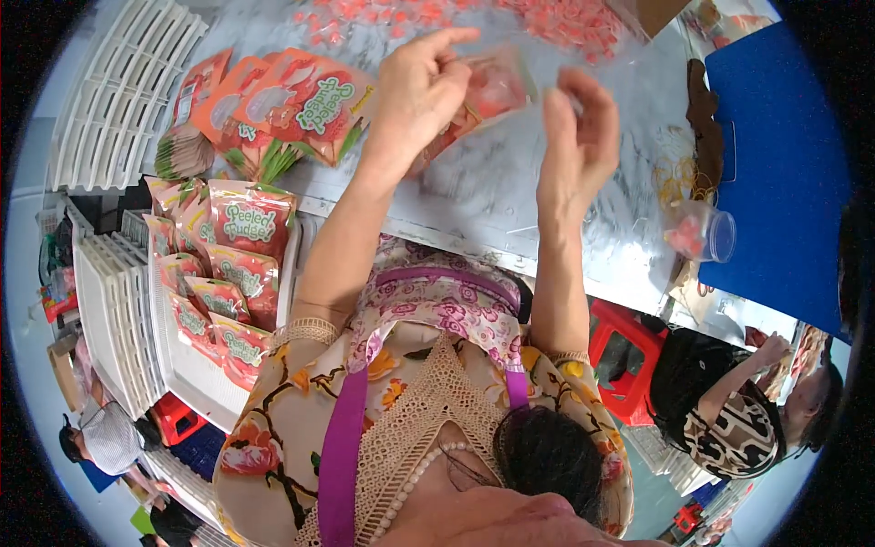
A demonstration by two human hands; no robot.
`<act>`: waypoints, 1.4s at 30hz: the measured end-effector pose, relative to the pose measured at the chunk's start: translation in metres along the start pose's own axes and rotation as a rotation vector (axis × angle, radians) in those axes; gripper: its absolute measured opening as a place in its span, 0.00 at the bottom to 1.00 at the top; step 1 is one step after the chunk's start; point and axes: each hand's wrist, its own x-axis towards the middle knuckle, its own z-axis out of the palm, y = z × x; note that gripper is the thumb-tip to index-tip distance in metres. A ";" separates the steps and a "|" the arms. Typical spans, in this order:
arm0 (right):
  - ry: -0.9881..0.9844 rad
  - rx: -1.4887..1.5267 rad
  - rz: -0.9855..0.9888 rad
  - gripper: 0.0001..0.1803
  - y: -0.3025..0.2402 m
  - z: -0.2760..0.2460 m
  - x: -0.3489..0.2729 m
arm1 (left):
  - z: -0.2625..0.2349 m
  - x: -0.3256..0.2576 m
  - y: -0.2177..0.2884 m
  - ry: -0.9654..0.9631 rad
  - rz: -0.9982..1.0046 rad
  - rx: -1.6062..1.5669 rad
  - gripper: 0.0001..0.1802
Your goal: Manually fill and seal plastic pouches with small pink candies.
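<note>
My left hand [424, 96] is over a pink-red snack pouch [497, 87] with a see-through window, its thumb and bent fingers at the pouch's left edge. The pouch is tilted above the marbled table, and part of it is hidden behind that hand. To the right of the pouch, my right hand [581, 137] is raised with thumb and curved fingers apart, slightly blurred and holding nothing I can see. Left of my left hand, several flat printed pouches [314, 100] lie fanned out in overlapping stacks.
Small pink wrapped pieces [565, 23] are heaped at the far edge. Filled pouches [246, 273] stand in a white tray [214, 383] at my left. Stacked white crates [123, 100], a clear tub [715, 234], rubber bands [684, 182], a blue panel [775, 164] and a red stool [624, 351] surround me.
</note>
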 end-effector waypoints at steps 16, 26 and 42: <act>-0.386 -0.402 -0.202 0.02 0.011 -0.021 -0.010 | -0.029 0.017 -0.082 -0.123 -0.129 -0.640 0.09; -0.291 -0.217 -0.077 0.02 -0.003 -0.011 0.008 | -0.020 -0.015 -0.052 0.236 -0.080 -0.727 0.02; -0.321 -0.110 0.077 0.03 0.005 -0.012 0.015 | -0.047 -0.025 -0.038 0.175 0.030 -0.644 0.11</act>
